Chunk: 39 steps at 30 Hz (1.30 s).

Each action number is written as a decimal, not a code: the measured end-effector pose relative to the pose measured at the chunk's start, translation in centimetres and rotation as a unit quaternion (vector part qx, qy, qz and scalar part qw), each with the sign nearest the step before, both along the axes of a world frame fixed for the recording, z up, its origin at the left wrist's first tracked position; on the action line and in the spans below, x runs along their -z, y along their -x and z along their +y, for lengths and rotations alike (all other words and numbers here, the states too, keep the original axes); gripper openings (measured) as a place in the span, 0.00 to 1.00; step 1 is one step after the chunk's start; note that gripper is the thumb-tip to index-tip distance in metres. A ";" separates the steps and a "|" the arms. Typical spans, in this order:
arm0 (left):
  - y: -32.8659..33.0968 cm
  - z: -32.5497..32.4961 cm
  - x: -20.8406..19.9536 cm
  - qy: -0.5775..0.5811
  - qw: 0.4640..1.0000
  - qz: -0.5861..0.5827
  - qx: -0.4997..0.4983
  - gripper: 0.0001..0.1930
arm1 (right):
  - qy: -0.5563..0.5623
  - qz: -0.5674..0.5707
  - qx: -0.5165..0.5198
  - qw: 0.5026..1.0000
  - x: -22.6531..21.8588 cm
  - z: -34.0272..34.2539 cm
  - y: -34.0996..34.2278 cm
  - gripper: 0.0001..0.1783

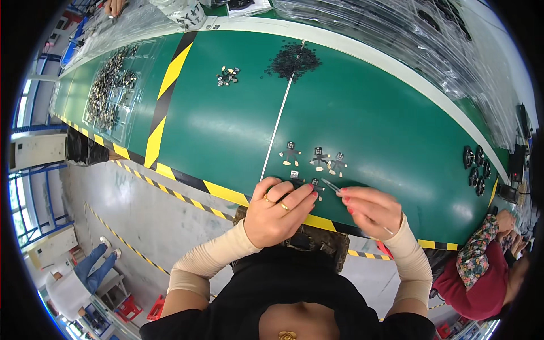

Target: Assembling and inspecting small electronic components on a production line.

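My right hand [371, 211] grips a pair of thin metal tweezers [332, 186] between thumb and fingers, their tips pointing left at a small black flex circuit [316, 183]. My left hand [277, 214] is closed, its fingertips at the near side of that circuit and seeming to pinch it. Partly covered by the left fingers lies another flex circuit [294, 175]. Just beyond are several similar pieces, each with a square head and pale gold tabs, among them a left one [290, 152], a middle one [318, 157] and a right one [339, 161].
Farther off on the green table [226, 130] lie a pile of small black rings [293, 61] and a cluster of small parts [228, 76]. A clear tray of metallic parts [110, 90] is at left; black round pieces [476, 170] at right. A co-worker [481, 272] sits at right.
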<state>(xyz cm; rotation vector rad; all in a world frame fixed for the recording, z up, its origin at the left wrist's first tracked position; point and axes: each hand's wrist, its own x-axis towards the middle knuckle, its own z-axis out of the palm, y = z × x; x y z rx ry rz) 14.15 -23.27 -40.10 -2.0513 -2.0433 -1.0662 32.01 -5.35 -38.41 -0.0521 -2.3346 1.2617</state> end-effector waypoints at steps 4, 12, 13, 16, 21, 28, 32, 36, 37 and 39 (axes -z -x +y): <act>0.0 0.6 0.1 0.008 0.999 0.045 -0.017 0.15 | -0.013 0.001 -0.026 1.000 0.4 -0.1 0.2 0.17; 0.8 1.2 0.1 0.031 0.998 -0.059 0.022 0.15 | 0.026 0.004 0.015 1.000 0.2 0.5 -0.2 0.15; 0.8 1.2 0.0 0.028 0.998 -0.059 0.024 0.15 | 0.023 0.004 0.017 1.000 0.1 0.5 -0.3 0.15; 0.9 1.7 -1.5 0.037 0.989 -0.142 0.022 0.17 | 0.001 0.007 0.085 0.996 -0.5 0.9 -1.0 0.15; 2.4 4.3 -4.1 0.028 0.998 -0.045 0.021 0.19 | -0.180 0.001 0.127 0.975 -2.5 3.0 -1.4 0.22; 12.6 14.2 -11.4 -0.079 0.991 0.103 -0.015 0.16 | -0.373 0.030 0.411 0.831 -10.0 12.9 -0.1 0.27; 21.4 23.2 -10.6 -0.086 0.992 0.049 -0.082 0.15 | -0.383 -0.083 0.559 0.731 -10.7 23.5 0.6 0.18; 24.9 29.1 -10.8 0.072 0.981 -0.046 -0.175 0.21 | -0.219 -0.324 0.563 0.728 -10.7 29.9 -2.5 0.25; 25.7 29.6 -10.9 0.111 0.974 -0.047 -0.194 0.24 | -0.222 -0.313 0.571 0.726 -10.3 30.8 -2.9 0.25; 27.4 30.1 -10.1 0.144 0.967 -0.024 -0.209 0.25 | -0.143 -0.285 0.547 0.774 -9.2 31.7 -3.3 0.25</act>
